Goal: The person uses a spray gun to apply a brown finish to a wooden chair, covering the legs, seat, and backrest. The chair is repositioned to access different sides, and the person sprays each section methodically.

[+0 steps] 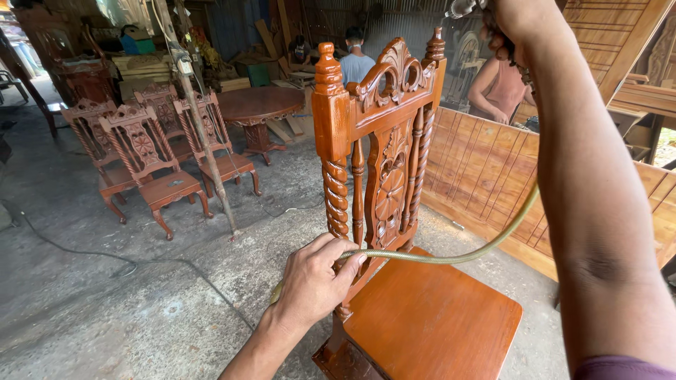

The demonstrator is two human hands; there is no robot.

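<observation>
A carved reddish-brown wooden chair [422,317] stands right in front of me, with twisted posts and a glossy seat. My left hand [313,278] grips a greenish hose [451,257] beside the chair's left post. The hose curves right behind my raised right forearm. My right hand [517,17] is up at the top edge, above the chair's back, closed on a metal tool [461,7] of which only a small part shows.
Several matching carved chairs [151,165] and a round wooden table [257,105] stand to the left on the concrete floor. A leaning pole [204,134] and a floor cable [127,264] cross the left. Large wooden panels [486,169] lie on the right. People work at the back.
</observation>
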